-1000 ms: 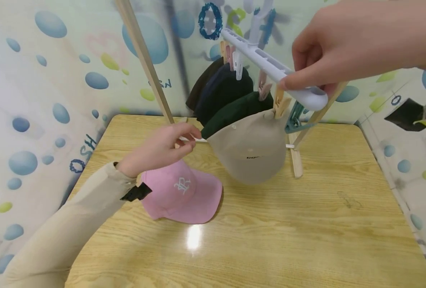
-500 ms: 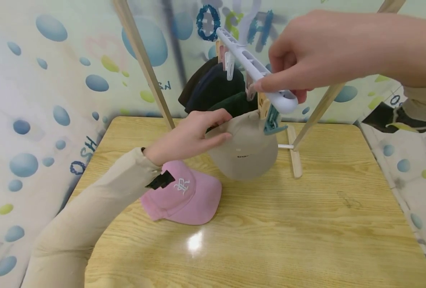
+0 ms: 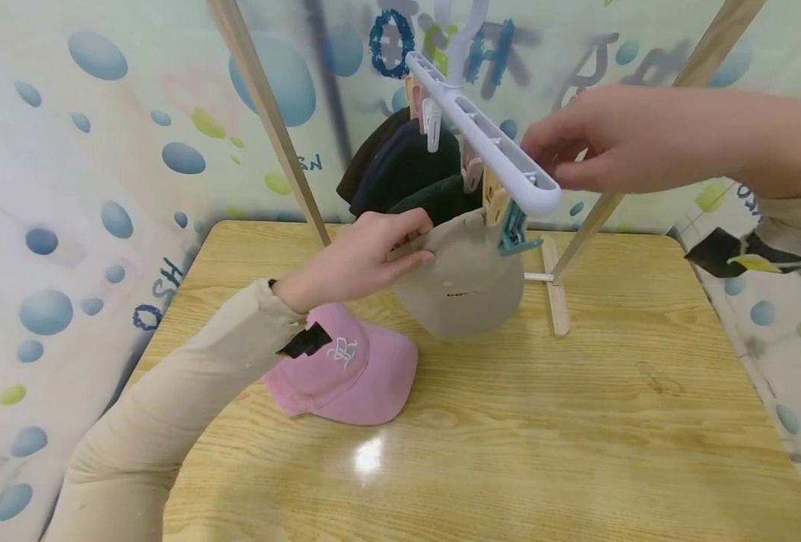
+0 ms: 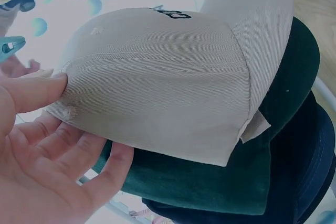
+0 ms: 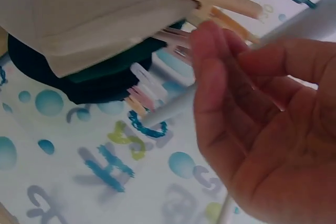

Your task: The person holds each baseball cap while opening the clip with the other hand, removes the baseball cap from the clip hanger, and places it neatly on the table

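My left hand (image 3: 363,256) pinches the rim of a beige cap (image 3: 468,282), thumb outside and fingers under the edge, as the left wrist view shows. An orange-yellow clothespin (image 3: 495,199) grips that cap beneath the near end of a white hanger bar (image 3: 488,143). Beside it hangs a teal clothespin (image 3: 514,229). My right hand (image 3: 638,139) hovers by the bar's near end, fingers loosely bent; in the right wrist view nothing shows between them. Behind the beige cap hangs a dark green cap (image 4: 210,187), its clothespin (image 3: 471,169) pinkish.
Navy (image 3: 417,162) and dark brown (image 3: 370,154) caps hang farther along the bar, below more clothespins (image 3: 431,124). A pink cap (image 3: 373,376) lies on the wooden table (image 3: 577,436), near the left forearm. Wooden posts of a stand rise at left (image 3: 272,120) and right (image 3: 590,226).
My left hand has moved right and taken hold of the beige cap's rim. The hanger has shifted slightly left. My right hand has let go of the bar and sits just right of it.
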A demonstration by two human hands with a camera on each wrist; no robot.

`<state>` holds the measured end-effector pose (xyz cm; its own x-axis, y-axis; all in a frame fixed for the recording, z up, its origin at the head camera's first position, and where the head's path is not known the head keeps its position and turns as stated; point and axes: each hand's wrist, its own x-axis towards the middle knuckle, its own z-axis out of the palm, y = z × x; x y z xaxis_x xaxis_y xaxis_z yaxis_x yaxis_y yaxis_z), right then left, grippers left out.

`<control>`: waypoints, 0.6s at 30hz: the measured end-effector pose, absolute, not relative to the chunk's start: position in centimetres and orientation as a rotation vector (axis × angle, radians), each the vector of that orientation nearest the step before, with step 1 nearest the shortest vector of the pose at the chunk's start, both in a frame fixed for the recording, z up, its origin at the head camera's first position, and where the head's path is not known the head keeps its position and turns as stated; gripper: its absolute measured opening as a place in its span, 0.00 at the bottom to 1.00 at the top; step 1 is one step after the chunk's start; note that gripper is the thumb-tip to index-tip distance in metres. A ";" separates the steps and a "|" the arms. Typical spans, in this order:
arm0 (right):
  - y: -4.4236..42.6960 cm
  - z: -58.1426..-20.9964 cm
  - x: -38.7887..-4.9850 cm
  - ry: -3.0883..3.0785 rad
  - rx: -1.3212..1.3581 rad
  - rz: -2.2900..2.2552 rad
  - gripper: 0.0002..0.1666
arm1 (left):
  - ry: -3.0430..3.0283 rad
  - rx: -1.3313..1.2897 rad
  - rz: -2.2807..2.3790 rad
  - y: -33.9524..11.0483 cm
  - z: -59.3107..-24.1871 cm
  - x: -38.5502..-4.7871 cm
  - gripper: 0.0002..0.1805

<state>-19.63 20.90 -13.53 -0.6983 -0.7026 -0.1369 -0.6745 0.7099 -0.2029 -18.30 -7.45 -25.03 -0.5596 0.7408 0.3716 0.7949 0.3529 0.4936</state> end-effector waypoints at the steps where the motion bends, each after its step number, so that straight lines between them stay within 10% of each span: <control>1: 21.0 -13.8 -19.7 2.678 -1.125 -0.220 0.13 | -2.510 -1.434 -0.993 -7.4 -25.1 -18.3 0.09; 18: 19.4 -16.9 -18.9 2.432 -1.029 -1.101 0.12 | -2.517 -1.469 -1.034 -6.9 -25.2 -18.5 0.06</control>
